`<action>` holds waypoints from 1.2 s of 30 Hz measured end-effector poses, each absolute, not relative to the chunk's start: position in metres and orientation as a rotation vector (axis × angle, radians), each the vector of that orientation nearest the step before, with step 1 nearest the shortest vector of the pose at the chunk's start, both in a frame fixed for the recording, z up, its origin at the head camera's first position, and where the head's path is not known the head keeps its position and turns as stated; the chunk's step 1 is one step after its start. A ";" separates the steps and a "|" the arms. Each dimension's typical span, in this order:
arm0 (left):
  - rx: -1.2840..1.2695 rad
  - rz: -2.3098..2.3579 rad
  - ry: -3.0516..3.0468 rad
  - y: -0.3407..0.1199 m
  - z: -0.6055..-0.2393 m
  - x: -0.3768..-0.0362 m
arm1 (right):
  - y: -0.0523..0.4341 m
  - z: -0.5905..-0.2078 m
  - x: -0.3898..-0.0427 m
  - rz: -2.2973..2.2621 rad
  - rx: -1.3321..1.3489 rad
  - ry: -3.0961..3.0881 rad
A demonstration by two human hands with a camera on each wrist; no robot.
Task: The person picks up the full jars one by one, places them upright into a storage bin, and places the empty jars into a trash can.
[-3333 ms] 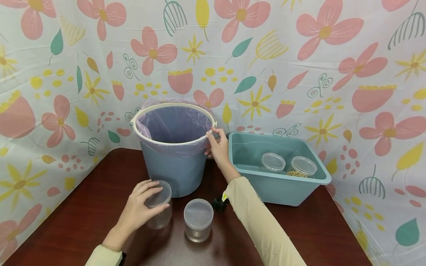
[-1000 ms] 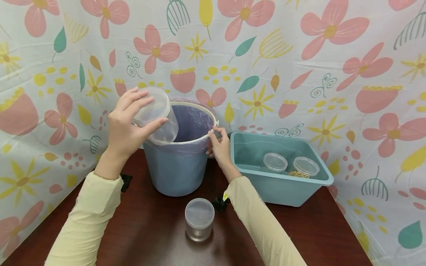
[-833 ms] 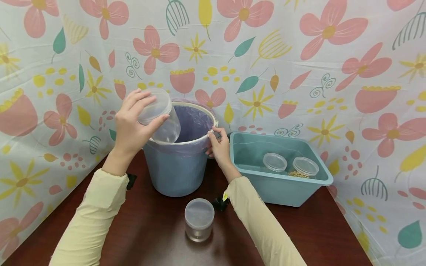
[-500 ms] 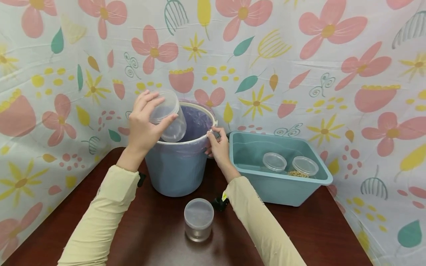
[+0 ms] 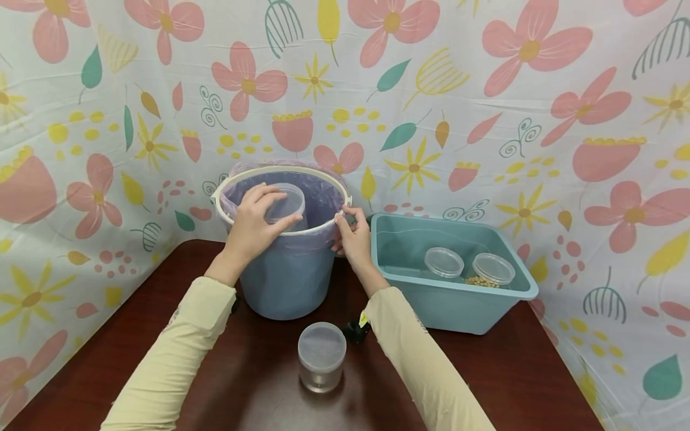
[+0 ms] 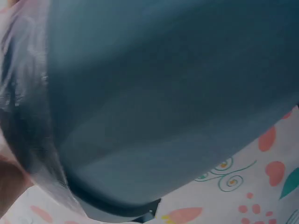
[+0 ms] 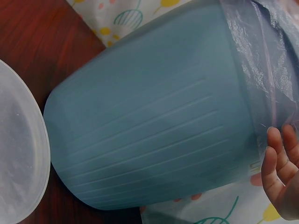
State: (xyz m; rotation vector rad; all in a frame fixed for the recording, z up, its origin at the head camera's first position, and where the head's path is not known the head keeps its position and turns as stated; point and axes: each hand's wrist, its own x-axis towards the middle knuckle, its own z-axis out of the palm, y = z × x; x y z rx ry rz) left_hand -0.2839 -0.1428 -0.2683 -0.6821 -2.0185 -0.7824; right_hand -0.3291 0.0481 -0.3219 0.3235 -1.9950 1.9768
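Note:
My left hand [image 5: 252, 222] grips a clear plastic jar [image 5: 292, 206] by its upper part, fingers and thumb on opposite sides. The jar is partly down inside the blue trash bin [image 5: 288, 281], and the bin's front rim hides its lower part. A thin purple bag [image 5: 323, 206] lines the bin and folds over its edge. With thumb and fingers, my right hand [image 5: 354, 236] pinches the right side of the white rim ring [image 5: 307, 230]. In the right wrist view, that hand [image 7: 284, 175] is at the bin's bagged mouth. The left wrist view shows mostly the bin's wall [image 6: 163, 102].
A second lidded jar [image 5: 321, 359] stands on the dark red table [image 5: 259, 377] in front of the bin. To the right is a blue-green basin [image 5: 447, 305] containing two clear lids [image 5: 444, 262] and small tan beans [image 5: 481, 281]. A flower-patterned cloth [image 5: 409, 108] hangs behind.
My left hand lifted the jar from the table to above the bin's left edge, tilted it, moved it right, then lowered it inside. My right hand stayed on the rim.

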 end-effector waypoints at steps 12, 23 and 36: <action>-0.696 -0.757 -2.212 -0.148 -0.275 -0.281 | 0.048 -0.320 -0.329 1.971 0.292 -2.024; -0.730 -0.729 -2.125 -0.148 -0.280 -0.270 | 0.047 -0.322 -0.331 1.957 0.324 -2.018; -0.819 -0.790 -1.900 -0.138 -0.298 -0.245 | 0.047 -0.322 -0.331 1.933 0.327 -2.033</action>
